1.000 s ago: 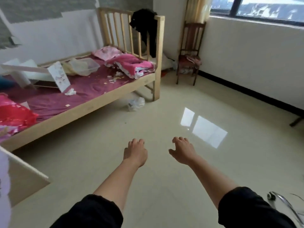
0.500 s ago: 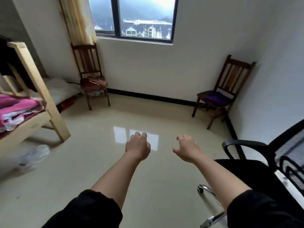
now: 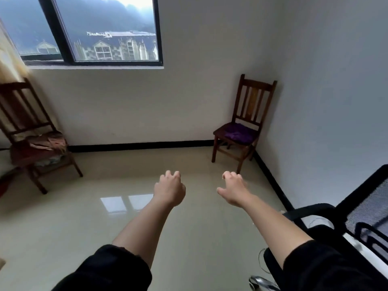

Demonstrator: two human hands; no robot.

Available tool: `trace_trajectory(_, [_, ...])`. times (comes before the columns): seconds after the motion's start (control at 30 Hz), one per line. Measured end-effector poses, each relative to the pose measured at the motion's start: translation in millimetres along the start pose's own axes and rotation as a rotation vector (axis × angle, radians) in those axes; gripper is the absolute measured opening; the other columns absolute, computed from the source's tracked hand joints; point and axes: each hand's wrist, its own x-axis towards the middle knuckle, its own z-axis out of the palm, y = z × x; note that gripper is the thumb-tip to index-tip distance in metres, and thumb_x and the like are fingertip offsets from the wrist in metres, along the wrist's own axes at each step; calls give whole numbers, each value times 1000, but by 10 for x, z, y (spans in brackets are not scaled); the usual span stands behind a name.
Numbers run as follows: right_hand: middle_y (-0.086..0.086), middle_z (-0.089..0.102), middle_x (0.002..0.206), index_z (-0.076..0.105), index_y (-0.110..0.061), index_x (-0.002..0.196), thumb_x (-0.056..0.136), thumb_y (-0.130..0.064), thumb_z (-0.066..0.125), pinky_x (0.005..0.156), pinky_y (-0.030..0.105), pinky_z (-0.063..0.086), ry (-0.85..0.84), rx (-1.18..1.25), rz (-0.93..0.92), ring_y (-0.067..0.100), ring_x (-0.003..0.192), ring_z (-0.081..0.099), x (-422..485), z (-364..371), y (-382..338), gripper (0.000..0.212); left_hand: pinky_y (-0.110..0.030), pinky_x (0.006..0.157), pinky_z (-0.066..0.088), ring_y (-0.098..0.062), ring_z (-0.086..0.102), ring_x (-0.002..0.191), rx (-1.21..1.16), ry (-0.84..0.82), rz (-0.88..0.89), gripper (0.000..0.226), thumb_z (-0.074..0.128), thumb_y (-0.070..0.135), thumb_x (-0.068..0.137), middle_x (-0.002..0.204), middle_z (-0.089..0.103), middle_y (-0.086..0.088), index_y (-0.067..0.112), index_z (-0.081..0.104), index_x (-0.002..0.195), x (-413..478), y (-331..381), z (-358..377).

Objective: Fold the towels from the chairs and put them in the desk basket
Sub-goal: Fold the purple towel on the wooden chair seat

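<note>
Head view, and we are looking across a wide, shiny floor (image 3: pixel 63 238) toward the far wall, with the window (image 3: pixel 105 28) up at eleven o'clock. A black mesh office chair (image 3: pixel 367 217) crowds in at four o'clock, close by the right forearm.

Two wooden chairs are in play. The left chair (image 3: pixel 21 106) stands at nine o'clock under the window, and the right chair (image 3: pixel 255 97) is tucked into the corner at one o'clock. Each has cloth on its seat: a brownish towel (image 3: pixel 48 141) rumpled on the left one, and a purple towel (image 3: pixel 238 134) bunched flat on the right one, broader across than deep as seen from here. No basket is in view.

Now the hands. Both reach forward over bare floor, palms down. The left hand (image 3: pixel 169 191) has loosely curled fingers and holds nothing. The right hand (image 3: pixel 235 191) is the same, thumb out to the side, empty.

Here is what matters: the purple towel lies at twelve to one o'clock from the right hand and well apart from it, while the brownish towel sits far off at ten o'clock from the left hand. The right hand looks nearer its towel, so the corner chair seems the likelier first stop. Nothing is folded yet.
</note>
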Motion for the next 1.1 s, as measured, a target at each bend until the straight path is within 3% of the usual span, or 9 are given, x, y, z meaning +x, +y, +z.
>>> trace_trajectory(0.2, [5, 48, 132, 45, -15, 127, 88, -37, 53, 100, 39, 40, 16, 1, 84, 25, 125, 40, 1118, -189, 233, 46, -38, 85, 42, -31, 47, 117, 4, -41, 94, 36, 40, 26, 95, 124, 48, -11, 14, 48, 128, 1244, 372, 73])
trace_trajectory(0.43, [6, 47, 133, 45, -14, 126, 89, -37, 53, 100, 40, 40, 48, -19, 150, 25, 126, 40, 2708, -615, 1013, 44, -38, 82, 40, -32, 49, 115, -41, -67, 172, 38, 42, 24, 93, 123, 48, -12, 14, 47, 130, 2947, 1190, 412])
trace_trajectory(0.9, [10, 47, 133, 45, -10, 123, 90, -32, 56, 101, 44, 41, -32, 66, 246, 28, 125, 41, 5424, -1231, 2309, 42, -37, 76, 38, -33, 50, 108, -143, -124, 182, 28, 39, 21, 93, 114, 51, -12, 11, 48, 117, 5703, 2732, 816])
trace_trajectory(1.1, [10, 47, 134, 45, -10, 124, 90, -32, 57, 102, 45, 42, -54, 117, 279, 28, 125, 41, 6657, -1248, 2732, 42, -38, 80, 39, -31, 50, 113, -153, -175, 181, 32, 39, 23, 95, 120, 52, -10, 16, 49, 124, 6997, 3116, 1139])
